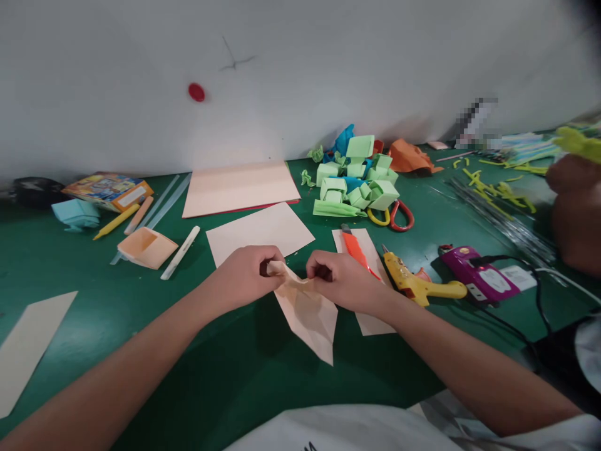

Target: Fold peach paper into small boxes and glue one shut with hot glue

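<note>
One white garment (366,432) — two hands (246,274) (345,280) pinching one creased peach sheet (307,311).

From afar, I am seeing through one head-worn camera, which is looking forward and down from above the near side of the peach paper (307,310). It is sitting close, placing the paper a little below the middle of its view, while its wide field is taking in the green table (211,391) around the paper, the shirt (347,429) nearer than it and the pale wall (300,81) beyond it.
</note>
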The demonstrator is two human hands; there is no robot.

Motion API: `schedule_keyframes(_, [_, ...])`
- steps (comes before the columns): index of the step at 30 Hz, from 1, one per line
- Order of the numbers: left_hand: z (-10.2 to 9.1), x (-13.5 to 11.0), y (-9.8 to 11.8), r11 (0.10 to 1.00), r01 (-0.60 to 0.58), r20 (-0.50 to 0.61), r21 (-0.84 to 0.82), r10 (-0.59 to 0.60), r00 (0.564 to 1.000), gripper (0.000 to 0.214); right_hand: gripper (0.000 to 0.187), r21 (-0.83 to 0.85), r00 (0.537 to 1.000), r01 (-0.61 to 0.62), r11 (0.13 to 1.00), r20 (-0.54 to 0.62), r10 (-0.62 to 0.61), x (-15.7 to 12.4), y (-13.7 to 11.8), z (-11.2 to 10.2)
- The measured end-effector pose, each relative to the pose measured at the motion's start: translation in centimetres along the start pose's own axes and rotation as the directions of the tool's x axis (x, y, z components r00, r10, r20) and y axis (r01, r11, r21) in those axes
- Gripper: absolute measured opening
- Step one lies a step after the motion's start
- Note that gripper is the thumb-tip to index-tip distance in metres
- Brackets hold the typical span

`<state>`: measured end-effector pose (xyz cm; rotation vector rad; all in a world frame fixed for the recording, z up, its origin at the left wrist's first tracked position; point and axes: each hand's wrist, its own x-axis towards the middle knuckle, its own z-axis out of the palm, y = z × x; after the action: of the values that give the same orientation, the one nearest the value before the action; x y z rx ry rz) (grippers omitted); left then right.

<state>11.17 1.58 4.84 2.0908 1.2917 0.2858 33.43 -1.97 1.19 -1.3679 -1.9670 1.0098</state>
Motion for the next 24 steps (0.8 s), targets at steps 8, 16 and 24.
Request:
schedule_keyframes(8, [0.8,0.0,0.2,0.995,-0.04,-0.002,-0.088,0.04,0.999,0.013,0.006,0.058,0.998,0.062,0.996,0.014,-0.063,0.1,0.1,0.7])
schedule_keyframes(16, [1.6,0.0,0.6,0.996,-0.044,-0.108,-0.076,0.036,0.994,0.013,0.019,0.168,0.997,0.045,0.985,-0.064,-0.035,0.1,0.3,1.8])
schedule_keyframes(24, [1.9,-0.5,0.5,0.952,-0.056,-0.09,-0.301,0.03,0.995,0.027,0.029,0.232,0.996,0.02,0.972,-0.086,0.0,0.5,0.7,2.0])
